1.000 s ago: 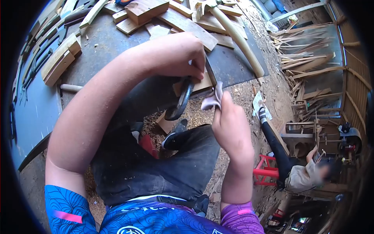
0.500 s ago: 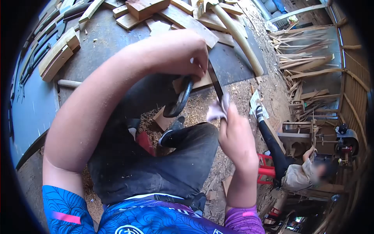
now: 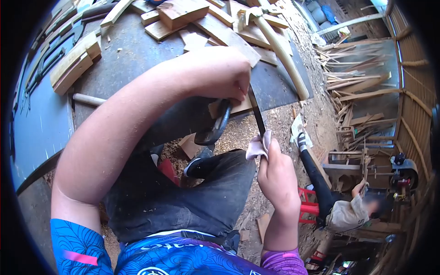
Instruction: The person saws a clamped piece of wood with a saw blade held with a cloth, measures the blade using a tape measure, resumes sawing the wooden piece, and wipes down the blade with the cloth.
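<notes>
A long, narrow dark file (image 3: 259,117) slants between my hands at the workbench's front edge. My left hand (image 3: 238,75) is closed around its far end, the fingers partly turned out of sight. At the near end my right hand (image 3: 278,176) is closed on the file through a pale crumpled cloth (image 3: 257,146). Beneath the file lies a light wooden piece (image 3: 240,107), mostly covered by my left hand and forearm. A dark metal clamp (image 3: 224,117) stands at the bench edge beside that piece. Whether the file touches the wood, I cannot tell.
On the workbench (image 3: 123,55) lie wooden blocks (image 3: 183,13), a wooden-handled hammer or adze (image 3: 282,55) and several metal clamps (image 3: 50,64). Shavings cover the ground. To the right, a person (image 3: 350,211) works at a machine near a red stool (image 3: 308,206).
My right hand, with the cloth and the file's near end, has come slightly toward my body. The left hand keeps its hold. The whole view has shifted a little.
</notes>
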{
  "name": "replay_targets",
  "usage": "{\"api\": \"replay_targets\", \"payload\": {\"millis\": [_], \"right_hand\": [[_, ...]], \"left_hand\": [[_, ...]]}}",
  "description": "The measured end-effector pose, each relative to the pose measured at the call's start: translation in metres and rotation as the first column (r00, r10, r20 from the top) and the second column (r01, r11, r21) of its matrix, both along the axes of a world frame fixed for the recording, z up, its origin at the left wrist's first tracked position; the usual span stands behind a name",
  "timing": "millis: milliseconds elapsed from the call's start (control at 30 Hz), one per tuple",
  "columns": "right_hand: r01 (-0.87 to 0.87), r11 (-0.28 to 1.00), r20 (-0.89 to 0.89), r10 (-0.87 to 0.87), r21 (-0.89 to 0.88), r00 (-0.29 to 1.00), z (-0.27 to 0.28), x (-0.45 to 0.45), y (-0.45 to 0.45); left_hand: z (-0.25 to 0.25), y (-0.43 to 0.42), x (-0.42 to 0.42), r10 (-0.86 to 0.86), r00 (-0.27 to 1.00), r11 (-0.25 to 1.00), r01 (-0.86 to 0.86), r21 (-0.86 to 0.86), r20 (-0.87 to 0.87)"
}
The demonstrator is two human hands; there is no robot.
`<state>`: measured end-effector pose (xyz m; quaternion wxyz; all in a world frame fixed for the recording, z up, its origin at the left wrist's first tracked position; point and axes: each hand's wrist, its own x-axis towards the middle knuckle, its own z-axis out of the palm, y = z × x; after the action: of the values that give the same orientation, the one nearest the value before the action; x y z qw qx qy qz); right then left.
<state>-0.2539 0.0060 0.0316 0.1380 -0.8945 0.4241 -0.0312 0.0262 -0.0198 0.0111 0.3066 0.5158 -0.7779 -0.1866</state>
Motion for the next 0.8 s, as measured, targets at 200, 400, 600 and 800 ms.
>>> {"api": "replay_targets", "payload": {"millis": [200,400,600,800], "right_hand": [[0.002,1.000,0.021,-0.002,-0.001,1.000,-0.002,0.031,-0.030],[-0.040,0.999,0.093,0.040,-0.002,0.995,-0.004,0.001,-0.001],[-0.010,0.994,0.027,0.013,-0.108,1.000,-0.007,0.036,-0.032],[0.001,1.000,0.043,-0.002,0.024,0.999,-0.001,-0.006,-0.002]], "left_hand": [[0.001,-0.001,-0.003,-0.007,1.000,0.998,0.005,0.067,0.018],[0.005,0.002,-0.002,-0.001,0.999,0.996,-0.002,0.086,0.035],[0.003,0.000,-0.001,-0.042,0.999,0.996,0.041,0.084,0.005],[0.013,0.007,0.001,0.026,0.992,0.996,-0.037,0.086,0.126]]}}
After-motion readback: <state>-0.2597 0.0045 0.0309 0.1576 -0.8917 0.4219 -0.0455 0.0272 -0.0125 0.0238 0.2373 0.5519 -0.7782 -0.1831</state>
